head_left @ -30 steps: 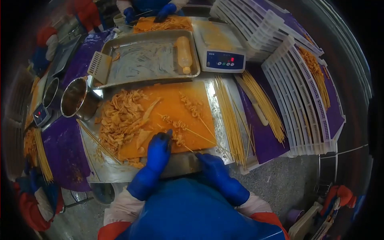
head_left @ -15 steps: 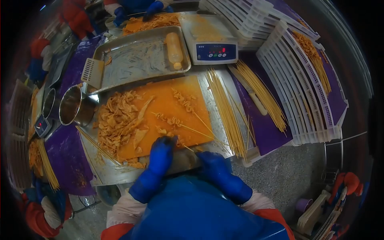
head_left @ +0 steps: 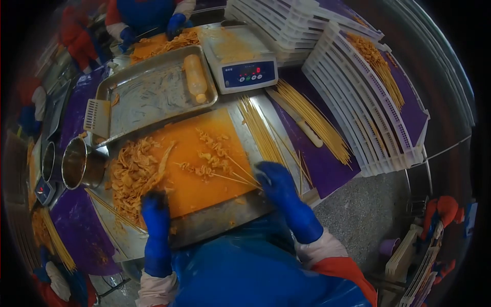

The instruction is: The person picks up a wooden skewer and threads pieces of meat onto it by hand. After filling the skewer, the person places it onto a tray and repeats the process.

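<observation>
My left hand, in a blue glove, is at the near edge of a heap of thin orange-coated slices; its fingers are dark and blurred. My right hand, also gloved, reaches over the lower end of a bundle of bare bamboo skewers. Its fingertips sit close to the stick ends of several loaded skewers, and I cannot tell whether it grips one. Those skewers, threaded with folded slices, lie on the orange cutting board. More loose sticks lie left of the heap.
Beyond the board stand a metal tray with a bottle and a digital scale. A knife lies beside more skewers. White crates stack at right, a metal pot at left. A co-worker works opposite.
My hands have parted, the left to the heap and the right towards the bare skewers. The skewer they were working on now lies with the others. The view has shifted.
</observation>
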A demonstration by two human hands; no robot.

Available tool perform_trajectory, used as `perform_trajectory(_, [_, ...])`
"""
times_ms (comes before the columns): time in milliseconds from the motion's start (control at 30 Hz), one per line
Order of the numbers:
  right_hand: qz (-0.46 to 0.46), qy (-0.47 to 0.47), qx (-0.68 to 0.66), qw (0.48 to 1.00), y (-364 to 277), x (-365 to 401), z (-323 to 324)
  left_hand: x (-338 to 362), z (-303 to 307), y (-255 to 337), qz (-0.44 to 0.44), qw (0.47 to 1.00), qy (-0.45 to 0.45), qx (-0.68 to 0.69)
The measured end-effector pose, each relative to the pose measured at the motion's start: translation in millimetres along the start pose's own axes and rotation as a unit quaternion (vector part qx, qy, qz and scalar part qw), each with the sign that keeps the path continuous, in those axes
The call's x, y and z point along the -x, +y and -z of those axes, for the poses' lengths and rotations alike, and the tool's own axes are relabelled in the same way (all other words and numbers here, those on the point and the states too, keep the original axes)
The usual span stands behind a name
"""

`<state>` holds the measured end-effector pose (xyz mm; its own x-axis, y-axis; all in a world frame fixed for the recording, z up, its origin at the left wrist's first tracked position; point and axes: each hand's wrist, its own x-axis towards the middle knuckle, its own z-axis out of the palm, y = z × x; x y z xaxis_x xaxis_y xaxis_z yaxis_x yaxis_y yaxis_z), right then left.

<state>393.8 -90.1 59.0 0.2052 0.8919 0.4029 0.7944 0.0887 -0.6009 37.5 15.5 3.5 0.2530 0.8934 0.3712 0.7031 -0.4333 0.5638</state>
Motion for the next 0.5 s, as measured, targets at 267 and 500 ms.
perform_trajectory(267, [-0.123, 0.057, 0.091, 0.987, 131.8, -42.4, -12.6, 4.1, -0.4, 3.7, 0.042, 0.999, 0.025, 0.005])
perform_trajectory(500, [-0.099, 0.084, 0.067, 0.989, 152.8, -38.8, -16.1, 2.3, -8.2, 22.8, -0.026, 0.996, -0.041, -0.07])
